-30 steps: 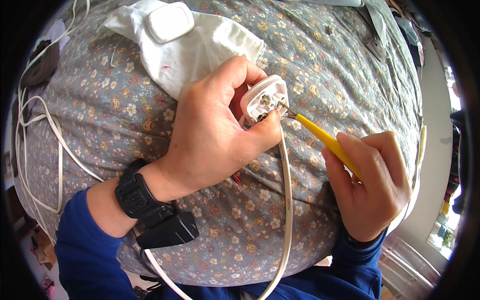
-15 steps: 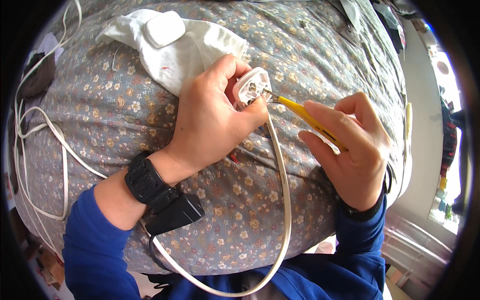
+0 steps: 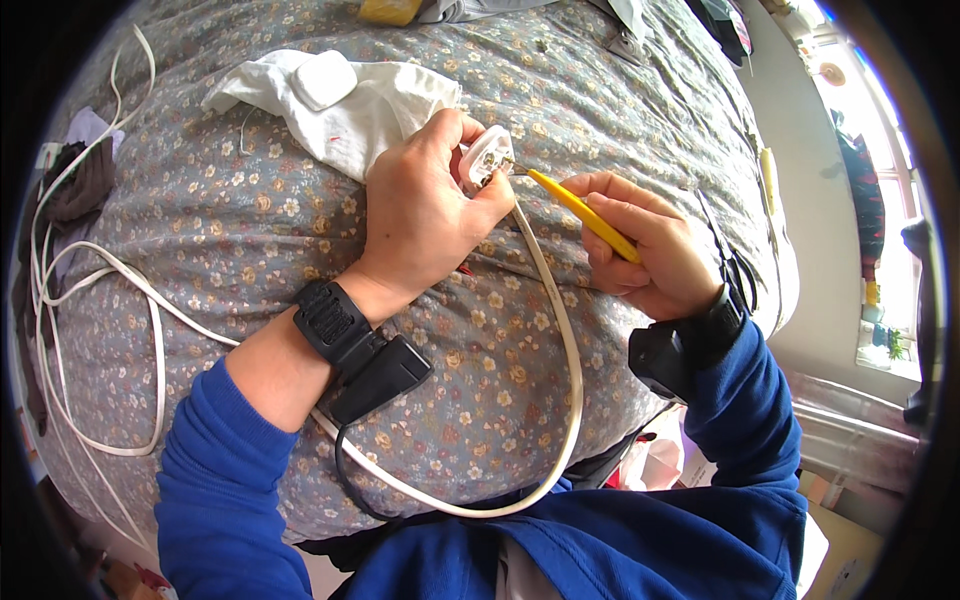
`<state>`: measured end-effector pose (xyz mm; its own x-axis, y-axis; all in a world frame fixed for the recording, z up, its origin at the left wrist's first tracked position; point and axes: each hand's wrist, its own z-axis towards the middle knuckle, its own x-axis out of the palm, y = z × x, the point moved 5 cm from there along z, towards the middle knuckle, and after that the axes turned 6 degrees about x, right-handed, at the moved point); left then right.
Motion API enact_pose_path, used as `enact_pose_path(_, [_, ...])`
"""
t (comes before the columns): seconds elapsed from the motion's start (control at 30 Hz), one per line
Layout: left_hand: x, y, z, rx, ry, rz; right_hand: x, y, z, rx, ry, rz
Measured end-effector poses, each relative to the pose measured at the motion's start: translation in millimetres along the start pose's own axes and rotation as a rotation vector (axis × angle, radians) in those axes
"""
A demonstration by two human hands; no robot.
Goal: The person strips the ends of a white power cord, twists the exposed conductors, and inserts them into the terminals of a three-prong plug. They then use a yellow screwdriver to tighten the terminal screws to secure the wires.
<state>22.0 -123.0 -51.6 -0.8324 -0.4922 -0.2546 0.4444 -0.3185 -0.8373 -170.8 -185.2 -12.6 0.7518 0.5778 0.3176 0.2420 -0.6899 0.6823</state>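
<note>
My left hand [image 3: 420, 210] is closed around a small white plug housing [image 3: 481, 147], whose inside metal parts are exposed. A flat white cable [image 3: 548, 290] hangs from it in a loop toward my body. My right hand [image 3: 652, 245] grips a yellow-handled tool [image 3: 574, 202], apparently a screwdriver, with its thin metal tip at the housing's inner parts; the exact contact is too small to make out. Behind my left hand lies a white cloth [image 3: 290, 105] with a white square cover [image 3: 323, 80] on it. Small red bits show near my left hand.
A floral grey sheet [image 3: 230, 220] covers the bed-like surface. Loose white cables [image 3: 157, 370] coil at the left, beside dark clothing [image 3: 78, 185]. Grey cloth and a yellow item [image 3: 390, 10] lie at the far edge. A window [image 3: 870, 200] is at the right.
My right hand has moved up, turning its grip on the yellow tool, and its wrist device now shows. The housing sits a little higher and further left in view as the view has shifted.
</note>
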Motion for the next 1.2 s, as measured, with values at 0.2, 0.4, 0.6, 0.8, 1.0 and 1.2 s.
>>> enact_pose_path(0.2, [-1, 1, 1, 0.011, 0.01, 0.036, 10, 10, -5, -0.499, -0.255, -0.909])
enact_pose_path(0.4, [-1, 1, 1, -0.003, 0.01, 0.043, 33, 20, -18, -0.947, -0.464, -1.401])
enact_pose_path(0.6, [0, 1, 1, -0.004, 0.004, 0.037, 39, 20, -18, -0.976, -0.552, -1.623])
enact_pose_path(0.8, [-1, 2, 1, -0.015, 0.014, 0.046, 38, 24, -13, -1.027, -0.454, -1.424])
enact_pose_path(1.0, [-1, 3, 1, -0.002, 0.011, 0.053, 43, 25, -15, -0.979, -0.528, -1.711])
enact_pose_path(1.2, [-1, 1, 2, 0.007, 0.015, 0.053, 50, 24, -17, -1.023, -0.571, -1.892])
